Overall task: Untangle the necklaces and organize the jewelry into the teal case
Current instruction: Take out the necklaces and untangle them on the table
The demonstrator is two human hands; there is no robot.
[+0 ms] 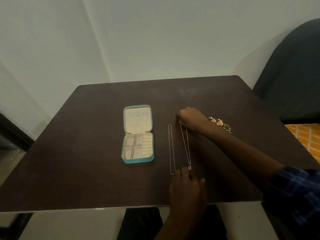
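Note:
The teal case (137,161) lies open left of centre on the dark table, its cream lid flat and its compartments holding nothing. One thin silver necklace (170,149) lies stretched out straight to the right of the case. A second silver necklace (185,144) runs beside it. My right hand (190,119) pinches its far end. My left hand (187,187) rests on the table at the near end, a fingertip just touching the table by the small pendant (190,165).
A pile of gold and green jewelry (220,123) sits on the table just behind my right wrist. The dark table (86,170) ends at a front edge close to my lap. A dark chair (294,75) stands at the right, and pale walls lie behind.

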